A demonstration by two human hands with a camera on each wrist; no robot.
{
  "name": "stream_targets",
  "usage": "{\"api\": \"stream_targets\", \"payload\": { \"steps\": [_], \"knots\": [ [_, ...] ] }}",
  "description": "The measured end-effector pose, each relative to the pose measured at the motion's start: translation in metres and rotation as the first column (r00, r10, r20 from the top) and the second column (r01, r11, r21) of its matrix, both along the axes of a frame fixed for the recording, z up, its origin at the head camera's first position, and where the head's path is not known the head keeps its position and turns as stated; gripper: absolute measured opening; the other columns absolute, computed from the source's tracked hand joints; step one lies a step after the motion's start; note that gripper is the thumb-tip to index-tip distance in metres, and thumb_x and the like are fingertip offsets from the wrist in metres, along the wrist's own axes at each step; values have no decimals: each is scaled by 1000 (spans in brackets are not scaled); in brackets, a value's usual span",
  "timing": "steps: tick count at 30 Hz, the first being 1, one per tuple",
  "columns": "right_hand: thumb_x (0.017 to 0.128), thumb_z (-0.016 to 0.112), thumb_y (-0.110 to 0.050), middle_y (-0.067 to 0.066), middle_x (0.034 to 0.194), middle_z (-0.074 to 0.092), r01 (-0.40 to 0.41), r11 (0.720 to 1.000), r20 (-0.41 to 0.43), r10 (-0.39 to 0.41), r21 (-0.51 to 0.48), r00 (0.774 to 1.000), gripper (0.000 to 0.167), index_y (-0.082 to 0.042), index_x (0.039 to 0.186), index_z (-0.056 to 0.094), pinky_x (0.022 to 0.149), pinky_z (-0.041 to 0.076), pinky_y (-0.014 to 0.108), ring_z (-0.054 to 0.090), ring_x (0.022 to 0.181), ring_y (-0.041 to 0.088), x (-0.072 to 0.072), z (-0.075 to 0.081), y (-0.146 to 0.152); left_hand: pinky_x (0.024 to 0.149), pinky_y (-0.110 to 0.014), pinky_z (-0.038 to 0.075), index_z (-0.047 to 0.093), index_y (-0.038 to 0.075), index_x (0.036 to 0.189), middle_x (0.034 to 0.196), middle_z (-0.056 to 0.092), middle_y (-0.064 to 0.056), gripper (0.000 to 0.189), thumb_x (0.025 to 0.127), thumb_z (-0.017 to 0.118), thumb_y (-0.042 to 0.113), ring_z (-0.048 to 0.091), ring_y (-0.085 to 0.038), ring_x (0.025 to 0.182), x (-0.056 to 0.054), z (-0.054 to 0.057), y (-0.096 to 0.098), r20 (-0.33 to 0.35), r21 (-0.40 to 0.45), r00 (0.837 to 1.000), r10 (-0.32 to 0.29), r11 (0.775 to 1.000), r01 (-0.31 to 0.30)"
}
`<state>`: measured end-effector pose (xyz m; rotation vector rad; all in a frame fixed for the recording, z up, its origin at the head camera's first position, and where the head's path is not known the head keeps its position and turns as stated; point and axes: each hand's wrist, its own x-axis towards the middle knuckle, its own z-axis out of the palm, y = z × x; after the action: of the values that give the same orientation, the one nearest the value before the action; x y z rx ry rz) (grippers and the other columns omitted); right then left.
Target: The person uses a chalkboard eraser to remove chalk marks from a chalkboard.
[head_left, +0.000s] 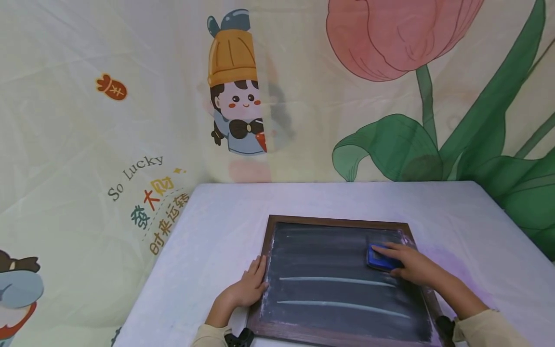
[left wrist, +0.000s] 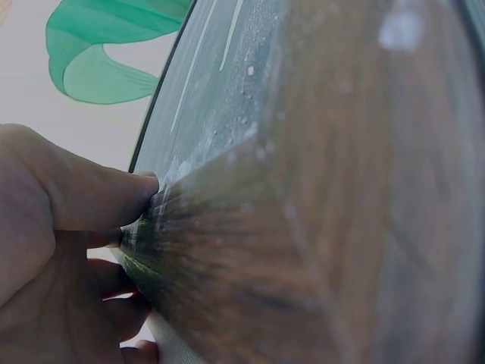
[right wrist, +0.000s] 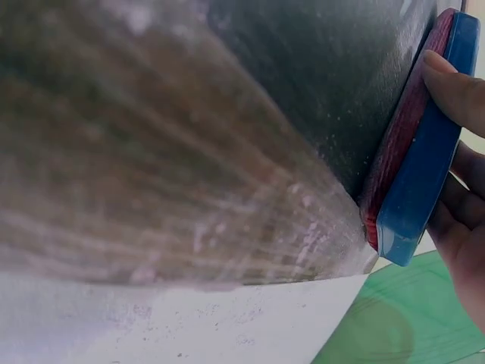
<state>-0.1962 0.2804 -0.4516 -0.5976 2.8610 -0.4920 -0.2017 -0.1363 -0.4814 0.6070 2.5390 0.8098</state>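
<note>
A wood-framed chalkboard (head_left: pixel 329 262) lies on the white-covered table, with two white chalk lines (head_left: pixel 342 308) across its lower half. My left hand (head_left: pixel 248 286) holds the board's left edge. In the left wrist view its thumb (left wrist: pixel 114 193) presses on the wooden frame (left wrist: pixel 227 258) while the other fingers lie along the outer side. Near the board's upper right, my right hand (head_left: pixel 414 264) grips a blue chalkboard eraser (head_left: pixel 381 258). The right wrist view shows the eraser's reddish felt pad (right wrist: pixel 405 129) against the dark surface, thumb on one side and fingers on the other.
The white tablecloth (head_left: pixel 217 231) surrounds the board, with a purple tint beside its right edge. Behind the table hangs a printed cloth (head_left: pixel 299 159) with a pink tulip and cartoon figures. Chalk dust marks the board's frame and edges.
</note>
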Motion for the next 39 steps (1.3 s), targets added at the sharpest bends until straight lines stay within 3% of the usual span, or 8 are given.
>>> {"api": "stream_targets", "payload": {
  "steps": [16,30,39],
  "knots": [
    [71,74,-10,31,126,48,2,1000,-49,-1,28,999,68,-13,133,48,77,47,55,49,108,50,4,-5,-1,106,-62,10,7,-10,142,148,6,-32,64,94,43,13,4,-46,137,1,2,2,16,-19,1000,9,1000,-8],
    [69,76,-10,28,124,51,-14,1000,-96,14,9,995,70,-23,132,50,76,47,55,49,107,50,31,-5,-3,107,-61,9,6,-9,142,148,5,-31,64,94,42,13,3,-45,137,-3,0,0,11,-17,1000,14,1000,-14],
    [69,76,-10,28,124,51,-26,1000,-91,25,-14,996,68,-19,131,51,75,48,53,50,107,50,41,-7,-3,106,-62,10,6,-12,141,147,6,-32,65,94,43,13,4,-45,137,-2,-4,-2,-14,3,1000,9,1000,-8]
  ]
}}
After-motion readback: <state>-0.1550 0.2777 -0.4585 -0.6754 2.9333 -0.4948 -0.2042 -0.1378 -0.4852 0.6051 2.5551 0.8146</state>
